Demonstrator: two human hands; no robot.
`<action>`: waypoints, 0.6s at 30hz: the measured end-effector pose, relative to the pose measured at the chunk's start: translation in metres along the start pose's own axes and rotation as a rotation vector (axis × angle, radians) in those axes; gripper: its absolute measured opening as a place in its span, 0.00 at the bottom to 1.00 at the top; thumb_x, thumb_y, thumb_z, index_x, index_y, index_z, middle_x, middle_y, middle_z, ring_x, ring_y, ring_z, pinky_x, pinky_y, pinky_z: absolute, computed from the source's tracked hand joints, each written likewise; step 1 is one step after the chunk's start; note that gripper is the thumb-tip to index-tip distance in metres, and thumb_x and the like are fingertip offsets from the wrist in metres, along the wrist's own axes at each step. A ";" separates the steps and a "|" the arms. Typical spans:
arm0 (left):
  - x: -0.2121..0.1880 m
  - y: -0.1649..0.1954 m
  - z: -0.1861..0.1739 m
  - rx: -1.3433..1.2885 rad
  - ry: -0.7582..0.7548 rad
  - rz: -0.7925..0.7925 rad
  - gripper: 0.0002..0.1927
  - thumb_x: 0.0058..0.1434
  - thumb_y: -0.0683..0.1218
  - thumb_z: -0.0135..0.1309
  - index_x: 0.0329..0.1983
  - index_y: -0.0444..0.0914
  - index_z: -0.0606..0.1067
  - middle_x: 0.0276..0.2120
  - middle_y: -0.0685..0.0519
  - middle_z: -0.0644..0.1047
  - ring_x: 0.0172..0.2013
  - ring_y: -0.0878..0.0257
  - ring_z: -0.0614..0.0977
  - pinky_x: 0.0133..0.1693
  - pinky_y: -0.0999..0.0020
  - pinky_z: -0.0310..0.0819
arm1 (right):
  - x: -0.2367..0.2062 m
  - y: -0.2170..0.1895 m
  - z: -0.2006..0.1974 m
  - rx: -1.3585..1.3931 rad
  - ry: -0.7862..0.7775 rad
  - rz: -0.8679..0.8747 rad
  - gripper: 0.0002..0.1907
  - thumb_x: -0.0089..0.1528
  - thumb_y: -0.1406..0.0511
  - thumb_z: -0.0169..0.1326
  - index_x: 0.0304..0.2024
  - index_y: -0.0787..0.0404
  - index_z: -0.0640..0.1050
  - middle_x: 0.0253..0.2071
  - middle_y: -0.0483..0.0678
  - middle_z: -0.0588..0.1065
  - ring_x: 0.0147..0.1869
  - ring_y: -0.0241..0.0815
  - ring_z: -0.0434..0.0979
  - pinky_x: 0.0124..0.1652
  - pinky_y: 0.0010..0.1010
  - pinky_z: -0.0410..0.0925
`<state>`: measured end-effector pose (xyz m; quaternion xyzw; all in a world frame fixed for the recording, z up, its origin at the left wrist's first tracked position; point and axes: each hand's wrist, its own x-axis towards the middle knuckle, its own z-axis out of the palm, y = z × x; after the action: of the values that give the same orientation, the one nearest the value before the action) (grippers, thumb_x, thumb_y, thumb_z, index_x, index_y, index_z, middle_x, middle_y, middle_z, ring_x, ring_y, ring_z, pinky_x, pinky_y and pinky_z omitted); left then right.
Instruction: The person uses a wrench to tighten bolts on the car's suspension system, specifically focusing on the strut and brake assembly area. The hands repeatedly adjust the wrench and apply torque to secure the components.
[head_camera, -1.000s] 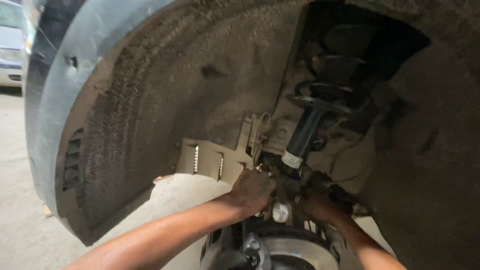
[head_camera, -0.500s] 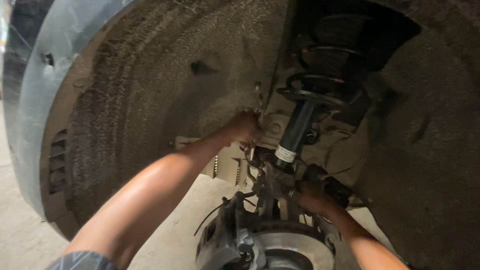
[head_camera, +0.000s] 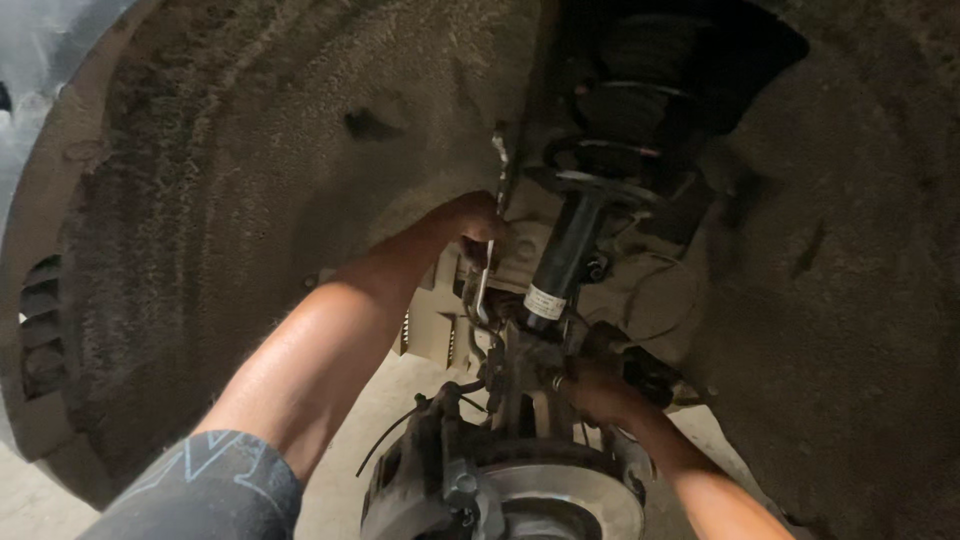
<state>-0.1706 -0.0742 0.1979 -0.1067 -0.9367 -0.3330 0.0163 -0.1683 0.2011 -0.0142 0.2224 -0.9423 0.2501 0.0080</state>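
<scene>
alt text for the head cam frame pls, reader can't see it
Inside a car's dirty wheel arch, the left hand grips a slim metal wrench beside the black strut shaft, while the right hand holds the grimy knuckle below it. A round steel brake disc sits underneath.

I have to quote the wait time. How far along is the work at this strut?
Done: the wheel is off, brake disc bare. In hand: left hand holds a wrench beside the strut; right hand grips the strut's lower mount. Left: the strut is not yet out.
</scene>
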 end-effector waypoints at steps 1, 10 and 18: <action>0.000 0.000 0.003 -0.018 0.011 -0.006 0.33 0.64 0.50 0.61 0.64 0.26 0.65 0.53 0.33 0.78 0.39 0.47 0.88 0.43 0.52 0.87 | 0.001 0.000 0.000 0.011 -0.014 0.097 0.23 0.67 0.52 0.46 0.52 0.61 0.77 0.30 0.53 0.76 0.30 0.44 0.74 0.33 0.43 0.70; 0.010 -0.032 0.048 0.287 0.359 0.330 0.23 0.67 0.54 0.53 0.52 0.29 0.77 0.46 0.33 0.79 0.42 0.46 0.82 0.51 0.49 0.74 | 0.006 0.004 0.004 -0.157 -0.054 0.093 0.24 0.67 0.52 0.47 0.45 0.65 0.81 0.23 0.48 0.75 0.26 0.43 0.75 0.30 0.42 0.70; -0.078 -0.029 0.084 0.070 0.395 0.303 0.16 0.64 0.49 0.50 0.49 0.34 0.75 0.38 0.38 0.82 0.39 0.47 0.85 0.47 0.51 0.80 | 0.027 0.039 0.013 -0.375 0.201 -0.278 0.20 0.65 0.54 0.53 0.42 0.66 0.81 0.27 0.52 0.77 0.30 0.44 0.75 0.30 0.43 0.67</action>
<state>-0.0972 -0.0582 0.1067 -0.1780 -0.8996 -0.3087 0.2526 -0.2079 0.2138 -0.0400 0.3186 -0.9270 0.0880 0.1770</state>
